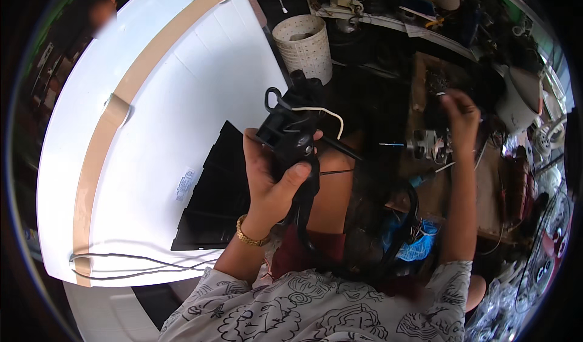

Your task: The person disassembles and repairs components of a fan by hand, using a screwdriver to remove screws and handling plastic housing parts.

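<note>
I see left hand (267, 181) clamped around black plastic housing (299, 146), thumb pressed on near side; housing is held up in front of lap. White wire (333, 116) sticks out of it. I see right hand (465, 118) raised over wooden tray (419, 78), fingers bent close together; cannot tell from here if they pinch anything. Metal part (425, 144) lies just below that hand. Black flat panel (212, 202) rests on big white sheet (200, 81) at left.
</note>
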Action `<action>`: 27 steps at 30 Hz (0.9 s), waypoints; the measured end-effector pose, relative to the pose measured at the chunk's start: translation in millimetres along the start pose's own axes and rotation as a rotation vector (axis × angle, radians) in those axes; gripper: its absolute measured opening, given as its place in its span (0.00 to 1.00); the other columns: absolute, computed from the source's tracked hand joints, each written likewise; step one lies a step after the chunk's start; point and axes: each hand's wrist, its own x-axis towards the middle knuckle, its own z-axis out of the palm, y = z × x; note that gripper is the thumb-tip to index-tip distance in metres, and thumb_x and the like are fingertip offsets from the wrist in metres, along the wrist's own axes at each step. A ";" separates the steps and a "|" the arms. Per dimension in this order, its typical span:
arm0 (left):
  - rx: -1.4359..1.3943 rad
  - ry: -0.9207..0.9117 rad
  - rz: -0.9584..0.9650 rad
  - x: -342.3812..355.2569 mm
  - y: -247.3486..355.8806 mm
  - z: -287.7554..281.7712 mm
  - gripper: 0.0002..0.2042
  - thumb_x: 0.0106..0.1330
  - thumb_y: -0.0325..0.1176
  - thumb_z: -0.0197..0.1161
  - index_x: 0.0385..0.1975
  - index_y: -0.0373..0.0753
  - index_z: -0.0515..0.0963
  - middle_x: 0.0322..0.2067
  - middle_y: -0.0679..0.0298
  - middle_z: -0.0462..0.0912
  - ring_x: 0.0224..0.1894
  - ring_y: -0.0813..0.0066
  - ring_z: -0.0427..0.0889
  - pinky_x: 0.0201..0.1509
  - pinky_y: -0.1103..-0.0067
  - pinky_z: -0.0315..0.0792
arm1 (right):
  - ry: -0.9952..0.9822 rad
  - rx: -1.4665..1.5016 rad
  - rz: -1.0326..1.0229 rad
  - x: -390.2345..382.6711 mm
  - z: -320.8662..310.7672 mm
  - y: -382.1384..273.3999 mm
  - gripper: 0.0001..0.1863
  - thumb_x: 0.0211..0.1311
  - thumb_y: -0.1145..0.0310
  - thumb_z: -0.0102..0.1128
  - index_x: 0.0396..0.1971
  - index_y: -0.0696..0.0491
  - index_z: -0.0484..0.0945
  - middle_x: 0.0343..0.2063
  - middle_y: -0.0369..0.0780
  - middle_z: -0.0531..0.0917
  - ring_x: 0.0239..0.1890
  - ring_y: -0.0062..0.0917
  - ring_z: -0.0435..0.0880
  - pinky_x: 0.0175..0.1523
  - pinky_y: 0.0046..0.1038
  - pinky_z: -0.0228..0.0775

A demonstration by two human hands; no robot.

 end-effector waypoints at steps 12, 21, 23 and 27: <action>0.036 -0.058 0.038 -31.5 5.0 7.8 0.25 0.59 0.33 0.69 0.43 0.38 0.55 0.42 0.57 0.75 0.46 0.77 0.77 0.49 0.80 0.73 | -0.332 0.609 -0.057 -156.2 106.6 -142.6 0.04 0.53 0.80 0.66 0.31 0.62 0.83 0.25 0.39 0.81 0.25 0.17 0.79 0.30 0.17 0.71; -0.042 -0.047 0.026 -43.4 13.1 10.4 0.25 0.60 0.34 0.69 0.42 0.39 0.54 0.40 0.60 0.73 0.42 0.80 0.75 0.46 0.81 0.71 | -0.426 0.696 0.116 -160.2 105.4 -150.6 0.03 0.54 0.79 0.67 0.28 0.62 0.81 0.23 0.37 0.81 0.22 0.14 0.78 0.28 0.15 0.72; -0.036 -0.053 0.028 -45.5 12.1 8.1 0.25 0.60 0.34 0.69 0.43 0.39 0.54 0.41 0.60 0.73 0.43 0.79 0.74 0.47 0.81 0.71 | -0.435 0.688 0.170 -160.0 104.6 -153.5 0.03 0.54 0.79 0.67 0.28 0.61 0.81 0.23 0.36 0.81 0.22 0.13 0.78 0.27 0.15 0.72; 0.030 -0.042 0.055 -48.4 5.8 2.4 0.26 0.60 0.33 0.69 0.44 0.39 0.54 0.41 0.60 0.73 0.45 0.78 0.75 0.50 0.80 0.70 | -0.478 0.628 0.291 -155.5 100.1 -161.2 0.03 0.54 0.80 0.67 0.28 0.60 0.81 0.22 0.35 0.81 0.20 0.12 0.77 0.25 0.15 0.69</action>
